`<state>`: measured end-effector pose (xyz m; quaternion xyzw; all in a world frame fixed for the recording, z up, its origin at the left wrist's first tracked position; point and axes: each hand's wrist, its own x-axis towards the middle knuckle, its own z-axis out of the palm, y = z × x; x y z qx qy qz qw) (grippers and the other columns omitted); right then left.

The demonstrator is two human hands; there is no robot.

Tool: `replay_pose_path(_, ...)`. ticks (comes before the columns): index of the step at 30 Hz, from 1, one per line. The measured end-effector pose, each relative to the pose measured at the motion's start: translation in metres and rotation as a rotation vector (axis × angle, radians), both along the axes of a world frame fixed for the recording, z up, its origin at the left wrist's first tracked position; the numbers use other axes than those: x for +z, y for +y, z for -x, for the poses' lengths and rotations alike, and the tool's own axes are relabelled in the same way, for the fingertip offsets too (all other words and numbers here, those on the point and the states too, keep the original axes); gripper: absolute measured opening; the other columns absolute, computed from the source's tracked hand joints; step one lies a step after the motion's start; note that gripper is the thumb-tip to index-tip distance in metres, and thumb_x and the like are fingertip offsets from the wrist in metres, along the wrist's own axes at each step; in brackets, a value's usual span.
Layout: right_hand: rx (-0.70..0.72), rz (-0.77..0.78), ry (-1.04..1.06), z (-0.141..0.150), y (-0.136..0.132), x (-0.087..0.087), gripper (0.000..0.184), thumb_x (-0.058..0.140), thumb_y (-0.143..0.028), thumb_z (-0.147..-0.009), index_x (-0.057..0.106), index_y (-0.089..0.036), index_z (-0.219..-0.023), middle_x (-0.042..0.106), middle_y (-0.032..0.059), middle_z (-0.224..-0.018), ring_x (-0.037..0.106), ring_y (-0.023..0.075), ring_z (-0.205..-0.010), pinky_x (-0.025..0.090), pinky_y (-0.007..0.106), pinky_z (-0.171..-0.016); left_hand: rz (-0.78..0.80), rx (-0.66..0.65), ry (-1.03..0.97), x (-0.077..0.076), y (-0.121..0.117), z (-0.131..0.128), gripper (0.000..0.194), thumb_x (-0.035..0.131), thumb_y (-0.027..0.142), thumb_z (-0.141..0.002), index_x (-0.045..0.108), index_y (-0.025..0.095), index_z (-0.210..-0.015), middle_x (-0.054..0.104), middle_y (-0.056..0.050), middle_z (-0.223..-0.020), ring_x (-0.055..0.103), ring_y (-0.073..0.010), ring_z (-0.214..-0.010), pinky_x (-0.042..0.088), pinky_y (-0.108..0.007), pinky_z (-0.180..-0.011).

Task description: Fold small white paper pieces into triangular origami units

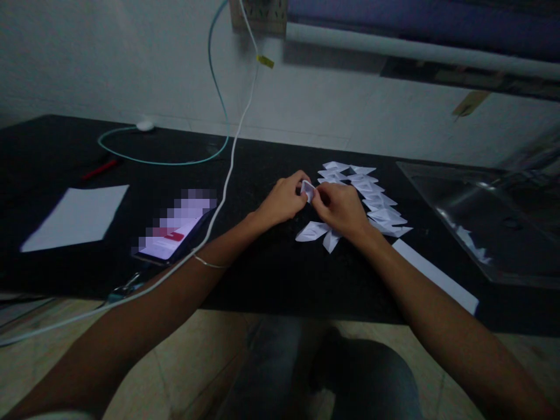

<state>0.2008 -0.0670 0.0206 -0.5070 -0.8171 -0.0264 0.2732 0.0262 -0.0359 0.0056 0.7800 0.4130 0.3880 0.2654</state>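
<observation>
Between my two hands is a small folded white paper piece [308,190], held just above the dark table. My left hand [286,198] pinches it from the left, fingers curled round its edge. From the right, my right hand [341,207] grips the same piece between thumb and fingers. Beyond and beside my right hand lie several folded paper pieces [371,189] with pointed ends, set in overlapping rows. Nearer me, two more folded pieces [311,231] rest on the table, partly covered by my right hand.
A lit phone [175,230] and a white paper sheet [79,219] lie to the left. A white cable [231,157] crosses over my left forearm. Under my right forearm is a paper strip [437,277]. A clear plastic sheet or case [464,204] lies at right.
</observation>
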Motion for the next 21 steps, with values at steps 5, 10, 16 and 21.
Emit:
replay_pose_path(5,-0.112,-0.027,-0.006,0.0001,-0.0003,0.0004,0.018,0.055,-0.032,-0.09,0.063,-0.02,-0.08,0.067,0.0066,-0.074,0.055,0.019,-0.066,0.034,0.033,-0.065,-0.006,0.022,-0.048,-0.0031,0.0004,-0.003,0.02,0.057,0.012,-0.085,0.059,0.02,-0.103,0.065,0.002,-0.074,0.056,-0.0094,-0.055,0.04,-0.022,-0.052)
replay_pose_path(10,-0.126,0.035,0.063,0.0023,-0.0016,0.0,0.01,0.06,-0.03,-0.085,0.065,-0.021,-0.084,0.068,0.005,-0.074,0.057,0.0193,-0.067,0.035,0.033,-0.065,-0.14,0.018,-0.006,-0.0045,-0.0013,-0.0039,0.031,0.06,0.006,-0.078,0.058,0.019,-0.106,0.062,0.002,-0.077,0.057,-0.0107,-0.064,0.042,-0.024,-0.059)
replay_pose_path(16,-0.119,-0.002,0.149,0.0062,-0.0029,-0.0014,0.014,0.054,-0.025,-0.088,0.068,-0.021,-0.088,0.067,0.0059,-0.075,0.057,0.0202,-0.068,0.037,0.034,-0.068,-0.183,-0.019,-0.039,-0.0036,-0.0037,-0.0055,0.036,0.057,0.006,-0.08,0.053,0.02,-0.113,0.063,0.001,-0.084,0.055,-0.0098,-0.064,0.042,-0.025,-0.061)
replay_pose_path(21,-0.052,-0.059,0.184,0.0002,0.0,-0.0032,0.018,0.053,-0.021,-0.088,0.07,-0.021,-0.091,0.068,0.0067,-0.075,0.057,0.0212,-0.066,0.039,0.035,-0.067,-0.068,-0.048,-0.154,-0.003,-0.0031,-0.0063,0.04,0.061,0.014,-0.085,0.048,0.021,-0.123,0.066,-0.001,-0.094,0.06,-0.0095,-0.068,0.045,-0.022,-0.062)
